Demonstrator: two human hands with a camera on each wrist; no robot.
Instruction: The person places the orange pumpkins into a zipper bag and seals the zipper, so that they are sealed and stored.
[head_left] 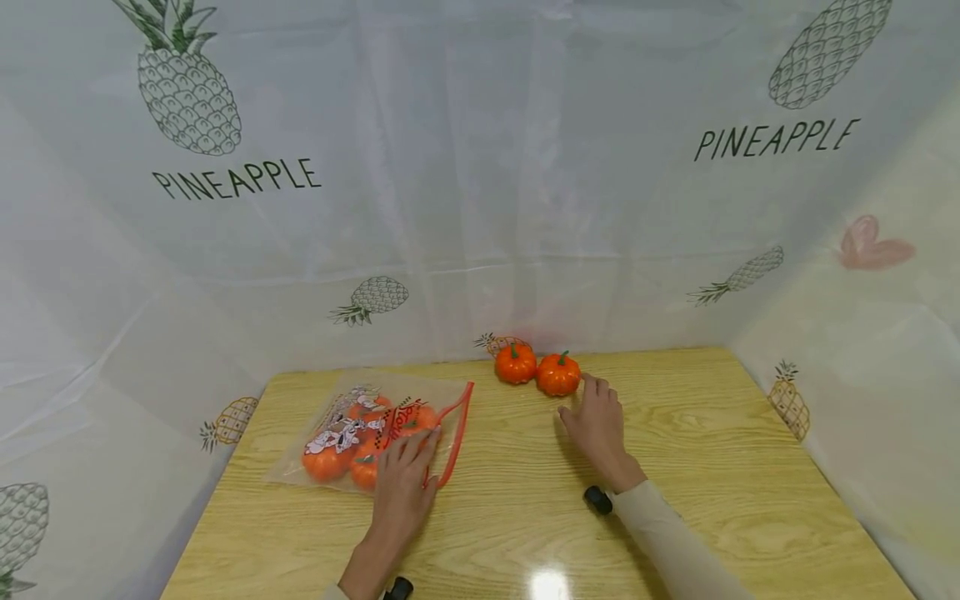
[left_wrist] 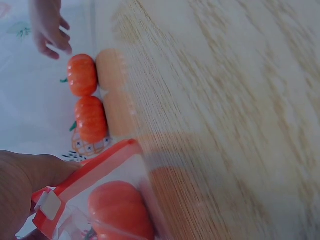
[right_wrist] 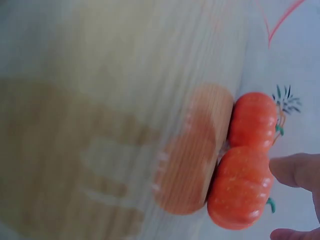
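Note:
A clear zip bag (head_left: 330, 417) with a red zip edge (left_wrist: 105, 170) lies on the left of the table, several small orange toy pumpkins (head_left: 327, 463) inside it. My left hand (head_left: 405, 487) holds the bag at its red edge, thumb beside the white zip slider (left_wrist: 49, 204) in the left wrist view. Two more toy pumpkins sit side by side near the back edge: a left one (head_left: 515, 364) and a right one (head_left: 558, 374), both green-stemmed. Just right of that pair is my right hand (head_left: 598, 423), fingers spread and holding nothing; whether a fingertip touches the right pumpkin is unclear.
The wood-grain table (head_left: 675, 450) meets a white curtain (head_left: 480, 208) printed with pineapples at its back and sides. Light glares on the table's front edge. A dark wrist camera (head_left: 597, 500) sits at the right wrist.

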